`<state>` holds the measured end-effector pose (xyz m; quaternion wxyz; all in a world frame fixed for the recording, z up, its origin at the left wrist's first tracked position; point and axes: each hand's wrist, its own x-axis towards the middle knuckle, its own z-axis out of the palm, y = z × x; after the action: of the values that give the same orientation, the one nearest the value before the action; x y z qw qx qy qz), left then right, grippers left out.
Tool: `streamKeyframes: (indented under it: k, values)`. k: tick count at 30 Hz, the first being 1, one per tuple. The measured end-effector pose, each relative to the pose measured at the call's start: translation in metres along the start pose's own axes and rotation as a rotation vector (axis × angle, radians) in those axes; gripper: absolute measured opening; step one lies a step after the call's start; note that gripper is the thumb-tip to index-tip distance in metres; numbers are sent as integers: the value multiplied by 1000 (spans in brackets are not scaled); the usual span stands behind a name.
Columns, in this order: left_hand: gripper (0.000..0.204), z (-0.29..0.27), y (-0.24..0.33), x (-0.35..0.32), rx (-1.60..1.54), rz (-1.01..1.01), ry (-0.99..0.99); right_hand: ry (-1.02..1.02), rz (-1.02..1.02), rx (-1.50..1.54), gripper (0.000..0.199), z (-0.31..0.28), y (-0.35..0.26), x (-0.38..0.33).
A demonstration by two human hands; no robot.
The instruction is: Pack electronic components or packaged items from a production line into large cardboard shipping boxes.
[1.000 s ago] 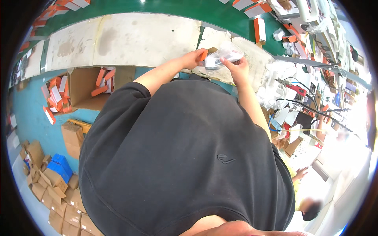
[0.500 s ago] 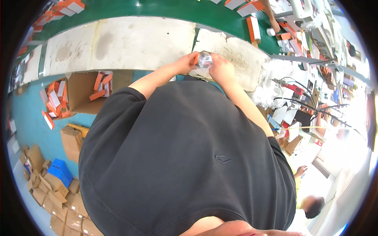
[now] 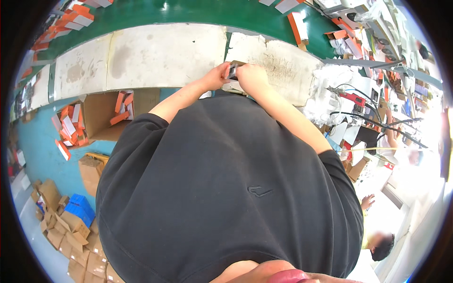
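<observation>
A small dark, flat rectangular object [image 3: 232, 70] is held between the two hands above the near edge of the worn, pale grey worktop [image 3: 160, 54], just in front of the black-shirted chest. It is pinched by the fingertips of the left hand [image 3: 218, 76] on one side and gripped by the curled fingers of the right hand [image 3: 251, 78] on the other. The hands are drawn close together, nearly touching, which suggests the object is being steadied from both sides for fine work. What kind of object it is cannot be told; it is too small and partly covered.

Beyond the worktop a green conveyor belt [image 3: 198, 14] runs across the top of the view, with several orange-and-white small cartons lying on it; one long one [image 3: 298, 27] lies nearest the hands. To the left, below the worktop, one open brown cardboard box [image 3: 101, 115] holds a loose heap of the same orange-and-white cartons, presumably kept within reach. Flattened brown cartons [image 3: 71, 236] are piled on the blue floor. To the right, a crumpled clear plastic bag [image 3: 325, 89] and black cables lie on a cluttered bench.
</observation>
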<state>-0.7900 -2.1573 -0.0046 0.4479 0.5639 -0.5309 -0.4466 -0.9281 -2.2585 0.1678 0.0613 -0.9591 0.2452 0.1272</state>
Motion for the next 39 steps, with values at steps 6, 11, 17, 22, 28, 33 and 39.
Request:
streamKeyframes:
  k: [6, 11, 17, 22, 28, 33, 39]
  values:
    - [64, 6, 3, 9, -207, -163, 19, -191, -179, -97, 15, 9, 15, 13]
    - [68, 8, 31, 45, -376, -222, 285, 674, -118, 519, 31, -19, 76, -8]
    - [48, 35, 164, 158, -223, -127, 84, 216, 172, 1304, 63, 4, 225, 13]
    - [39, 62, 149, 221, 160, -98, 479, 719, 194, 1084, 53, -32, 396, 75]
    - [26, 57, 84, 134, 62, -410, 170, 935, 839, 773, 67, -6, 543, 172]
    - [25, 58, 58, 64, 108, -793, 377, 1032, 1035, 811, 84, 24, 519, 201]
    - [30, 78, 68, 65, 115, -778, 265, 868, 952, 771, 104, 58, 481, 187]
